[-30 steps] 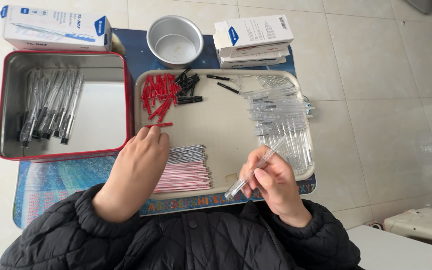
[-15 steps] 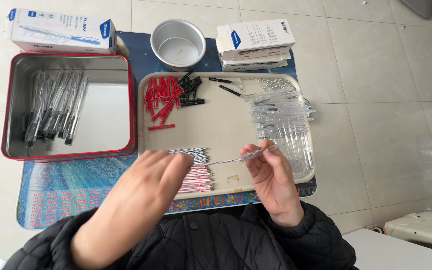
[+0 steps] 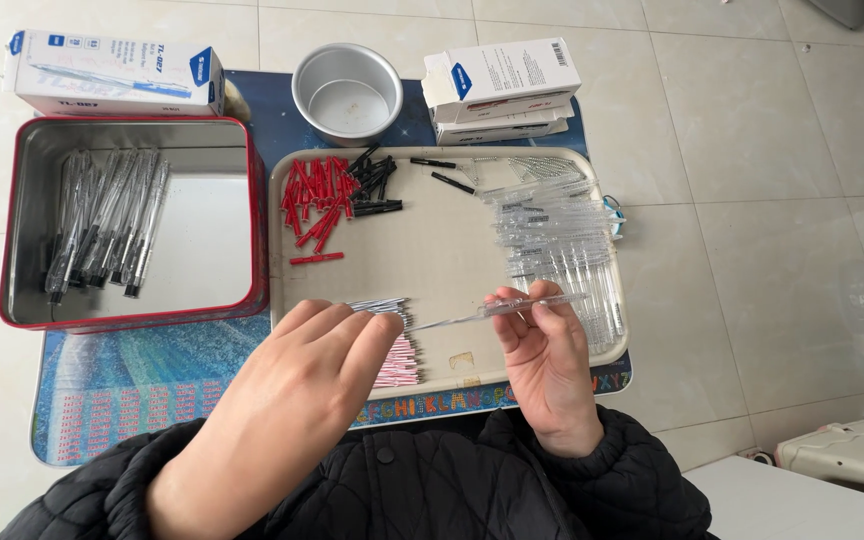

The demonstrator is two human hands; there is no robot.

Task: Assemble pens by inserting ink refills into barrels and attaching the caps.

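— Since the earlier frame, the left hand (image 3: pixel 297 395) has risen off the beige tray (image 3: pixel 452 375) and now hangs near the camera, fingers together and curled, tips beside the pink-tipped refills (image 3: pixel 392 345); whether they pinch one I cannot tell.

— And the right hand (image 3: pixel 547 365)?

— Palm turned inward, thumb and fingers clamped on a clear pen barrel (image 3: pixel 497 310), held level over the tray's front.

— Risk?

— Probably the light pinch: the barrel could twist free into the clear barrel pile (image 3: pixel 562 240).
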